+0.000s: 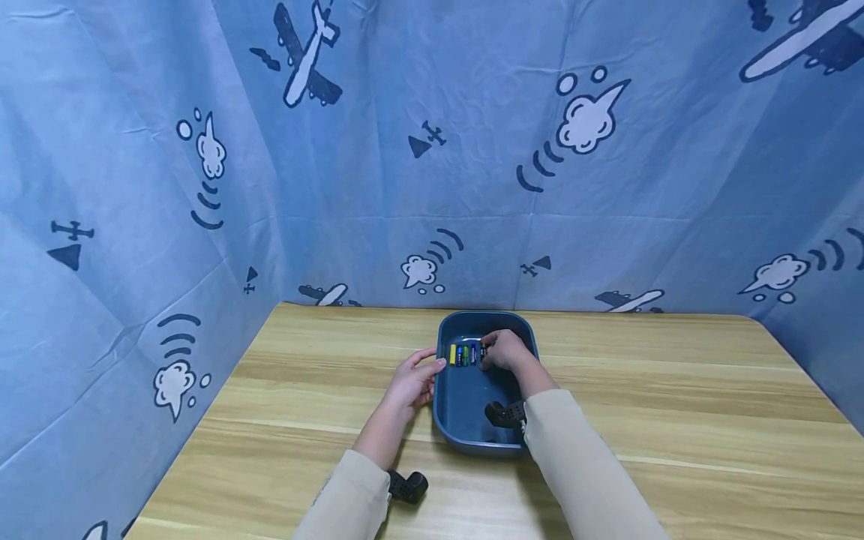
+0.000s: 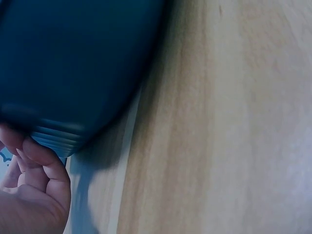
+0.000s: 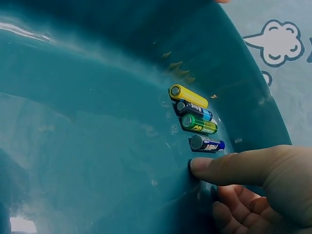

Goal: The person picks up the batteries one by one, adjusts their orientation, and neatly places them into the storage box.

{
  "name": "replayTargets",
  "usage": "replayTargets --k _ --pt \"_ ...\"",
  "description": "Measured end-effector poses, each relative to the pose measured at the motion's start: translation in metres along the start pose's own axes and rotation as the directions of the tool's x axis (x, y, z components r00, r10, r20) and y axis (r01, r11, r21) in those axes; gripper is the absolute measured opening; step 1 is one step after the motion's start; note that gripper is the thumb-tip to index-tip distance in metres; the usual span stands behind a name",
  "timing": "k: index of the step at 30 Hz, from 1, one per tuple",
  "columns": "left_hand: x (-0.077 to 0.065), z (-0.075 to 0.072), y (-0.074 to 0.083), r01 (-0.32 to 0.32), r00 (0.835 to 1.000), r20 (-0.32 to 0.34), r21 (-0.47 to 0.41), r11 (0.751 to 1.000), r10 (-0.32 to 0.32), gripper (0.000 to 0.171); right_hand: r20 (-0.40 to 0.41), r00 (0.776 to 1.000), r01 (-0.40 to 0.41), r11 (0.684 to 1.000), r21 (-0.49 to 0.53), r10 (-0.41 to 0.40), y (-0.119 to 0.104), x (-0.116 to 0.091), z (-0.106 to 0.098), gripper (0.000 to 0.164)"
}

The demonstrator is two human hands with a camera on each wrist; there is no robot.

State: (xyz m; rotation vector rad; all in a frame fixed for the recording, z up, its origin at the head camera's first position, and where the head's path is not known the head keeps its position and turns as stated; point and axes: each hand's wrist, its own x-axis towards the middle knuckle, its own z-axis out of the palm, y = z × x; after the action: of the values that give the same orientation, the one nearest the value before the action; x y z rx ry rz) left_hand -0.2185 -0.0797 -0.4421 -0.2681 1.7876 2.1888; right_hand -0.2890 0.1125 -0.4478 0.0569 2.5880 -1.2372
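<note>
A dark blue plastic basin stands on the table. My left hand grips its left rim, thumb over the edge; in the left wrist view its curled fingers lie against the outer wall. Inside, toward the far end, a yellow battery, a black-and-blue battery, a green battery and a dark blue battery lie side by side in a row. At the right end of that row my right hand pinches a dark battery, mostly hidden behind the thumb in the right wrist view.
The wood-grain table extends on both sides of the basin. Behind it and at the sides hangs a blue curtain printed with planes and clouds. Black wrist devices sit at both sleeve cuffs.
</note>
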Motion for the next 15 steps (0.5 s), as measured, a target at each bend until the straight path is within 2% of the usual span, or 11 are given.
replayTargets --k 6,15 --pt "-0.013 0.005 0.009 -0.002 1.000 -0.006 -0.001 1.000 0.002 0.047 0.010 0.999 0.034 0.999 -0.028 -0.034 0.000 0.001 0.001 0.045" --pt "-0.011 0.005 0.008 -0.007 1.000 -0.005 -0.004 1.000 0.007 0.046 0.021 0.998 0.059 0.998 -0.034 -0.058 0.000 0.000 0.001 0.047"
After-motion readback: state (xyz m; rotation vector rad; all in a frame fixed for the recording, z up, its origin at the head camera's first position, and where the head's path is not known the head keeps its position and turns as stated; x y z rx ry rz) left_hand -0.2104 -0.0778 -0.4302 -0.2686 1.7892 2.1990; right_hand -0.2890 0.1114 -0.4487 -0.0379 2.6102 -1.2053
